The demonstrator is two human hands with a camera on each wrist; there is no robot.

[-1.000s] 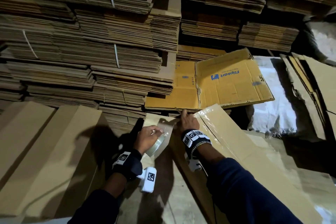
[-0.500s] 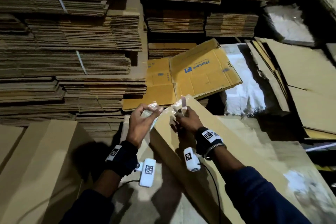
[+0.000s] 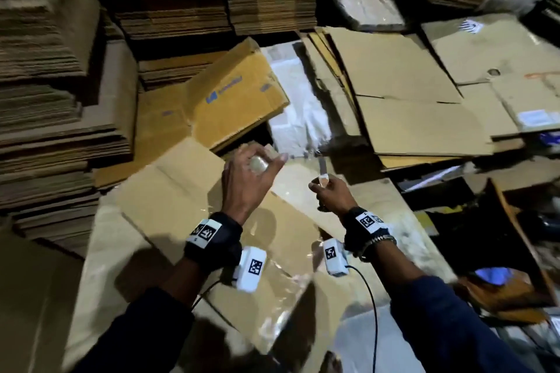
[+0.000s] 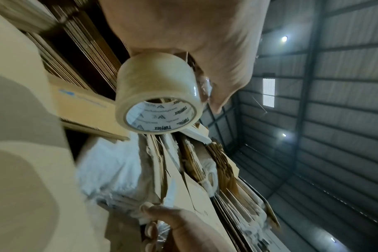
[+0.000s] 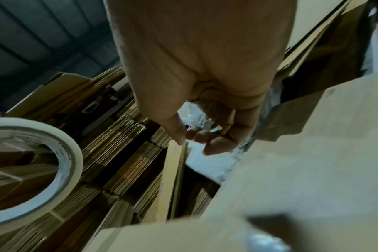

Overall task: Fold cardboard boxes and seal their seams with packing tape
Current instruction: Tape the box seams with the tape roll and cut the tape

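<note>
My left hand [image 3: 265, 154] is raised over the cardboard box [image 3: 169, 191] and grips a roll of clear packing tape [image 3: 258, 164], seen close in the left wrist view as the tape roll [image 4: 158, 95]. To its right, my right hand [image 3: 322, 183] pinches a thin serrated blade [image 3: 322, 164] that points up and away. The right wrist view shows that blade [image 5: 171, 179] under the thumb, with a crumpled bit of clear tape [image 5: 196, 116] in the palm. Shiny tape runs along the box seam [image 3: 291, 191] below both hands.
Tall stacks of flattened cardboard [image 3: 60, 100] fill the left and back. A yellow printed carton [image 3: 236, 106] and a white sack [image 3: 300, 118] lie beyond the box. Loose flat sheets [image 3: 409, 100] are piled at the right, and dark clutter sits at the right edge.
Both hands have lifted off the far end of the box and moved apart, the left with the roll, the right with the blade. The head view has swung right.
</note>
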